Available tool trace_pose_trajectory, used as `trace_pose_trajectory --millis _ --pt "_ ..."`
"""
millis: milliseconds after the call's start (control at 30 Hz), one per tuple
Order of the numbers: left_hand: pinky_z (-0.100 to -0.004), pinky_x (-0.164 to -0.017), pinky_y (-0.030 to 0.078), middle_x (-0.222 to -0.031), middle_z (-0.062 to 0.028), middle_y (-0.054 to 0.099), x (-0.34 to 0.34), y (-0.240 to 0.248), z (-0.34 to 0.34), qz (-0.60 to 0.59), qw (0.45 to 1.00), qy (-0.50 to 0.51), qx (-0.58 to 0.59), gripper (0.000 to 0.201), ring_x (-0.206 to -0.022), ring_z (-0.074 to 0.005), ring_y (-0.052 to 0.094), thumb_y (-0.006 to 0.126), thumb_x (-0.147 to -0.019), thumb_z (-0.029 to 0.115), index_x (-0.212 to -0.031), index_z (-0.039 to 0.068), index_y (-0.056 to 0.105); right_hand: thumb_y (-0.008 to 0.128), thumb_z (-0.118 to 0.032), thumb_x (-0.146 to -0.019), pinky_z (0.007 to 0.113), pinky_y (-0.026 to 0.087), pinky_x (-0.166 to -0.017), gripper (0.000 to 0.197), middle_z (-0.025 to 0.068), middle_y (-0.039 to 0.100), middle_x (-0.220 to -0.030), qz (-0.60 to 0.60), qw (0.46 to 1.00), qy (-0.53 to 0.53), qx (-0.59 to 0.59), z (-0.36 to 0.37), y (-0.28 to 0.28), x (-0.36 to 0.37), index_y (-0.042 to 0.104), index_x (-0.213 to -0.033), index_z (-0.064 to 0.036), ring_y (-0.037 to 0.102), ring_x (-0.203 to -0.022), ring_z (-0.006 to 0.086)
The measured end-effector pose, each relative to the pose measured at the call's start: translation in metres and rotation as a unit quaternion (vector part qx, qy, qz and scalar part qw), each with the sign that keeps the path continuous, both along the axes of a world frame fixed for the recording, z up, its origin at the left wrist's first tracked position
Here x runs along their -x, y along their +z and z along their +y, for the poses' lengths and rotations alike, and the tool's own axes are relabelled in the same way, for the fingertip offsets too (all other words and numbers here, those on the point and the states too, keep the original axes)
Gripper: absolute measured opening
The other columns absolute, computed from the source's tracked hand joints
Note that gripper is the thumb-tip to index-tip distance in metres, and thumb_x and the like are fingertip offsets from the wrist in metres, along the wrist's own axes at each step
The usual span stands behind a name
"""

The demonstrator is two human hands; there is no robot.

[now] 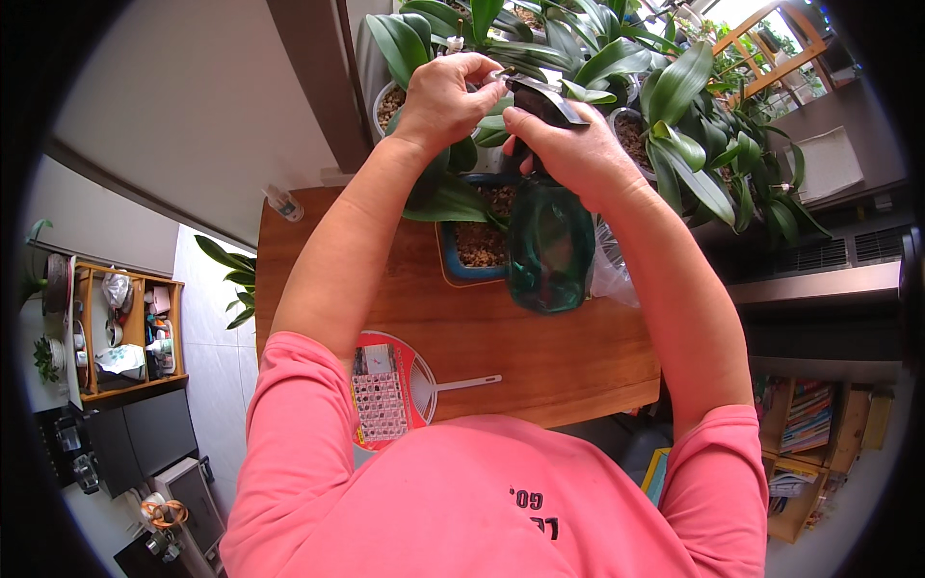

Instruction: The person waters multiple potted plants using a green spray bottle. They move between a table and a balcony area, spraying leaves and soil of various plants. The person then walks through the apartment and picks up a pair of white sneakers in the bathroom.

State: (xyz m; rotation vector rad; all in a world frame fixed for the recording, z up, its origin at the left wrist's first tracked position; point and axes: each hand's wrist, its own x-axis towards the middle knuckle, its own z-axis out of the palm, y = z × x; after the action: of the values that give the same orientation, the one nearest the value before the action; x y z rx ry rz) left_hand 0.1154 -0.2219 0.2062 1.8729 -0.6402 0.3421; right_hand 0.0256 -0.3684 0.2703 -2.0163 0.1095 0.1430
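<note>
From my remote view, the right hand [570, 152] is wrapped around the neck of a green spray bottle [551, 249], just under its black spray head [541, 102]. The left hand [441, 104] has thumb and fingertips drawn in at the head's front end; I cannot tell whether they pinch the nozzle. The bottle overlaps the right side of a blue pot [447, 262] on the wooden surface [549, 371]. Broad-leaved plants [682, 85] crowd behind both hands. A red-rimmed fan [421, 390] lies nearer me.
</note>
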Motion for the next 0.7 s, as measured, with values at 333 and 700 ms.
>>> trace_pose_trajectory --millis 333,700 --pt "-0.0244 -0.072 0.052 -0.087 -0.0059 0.070 -0.0042 -0.0050 -0.0014 -0.005 1.000 0.003 -0.002 0.028 -0.076 -0.0102 0.064 0.069 -0.081 0.016 -0.104 0.000 0.066 0.065 -0.031 -0.081 0.026 0.047 -0.056 0.027 0.0030 0.061 -0.070 0.007 0.999 -0.009 -0.031 -0.0015 -0.0020 -0.0024 0.063 -0.083 -0.0041 0.057 -0.060 0.0107" --pt "-0.0235 -0.070 0.051 -0.086 -0.0053 0.069 -0.0056 -0.0033 -0.0013 -0.005 1.000 0.003 0.002 0.028 -0.075 -0.0091 0.063 0.071 -0.081 0.018 -0.103 0.001 0.067 0.065 -0.031 -0.082 0.027 0.049 -0.058 0.027 0.0018 0.062 -0.074 0.044 0.998 -0.022 -0.034 -0.0026 0.0031 -0.0044 0.064 -0.090 -0.0046 0.057 -0.064 0.0101"
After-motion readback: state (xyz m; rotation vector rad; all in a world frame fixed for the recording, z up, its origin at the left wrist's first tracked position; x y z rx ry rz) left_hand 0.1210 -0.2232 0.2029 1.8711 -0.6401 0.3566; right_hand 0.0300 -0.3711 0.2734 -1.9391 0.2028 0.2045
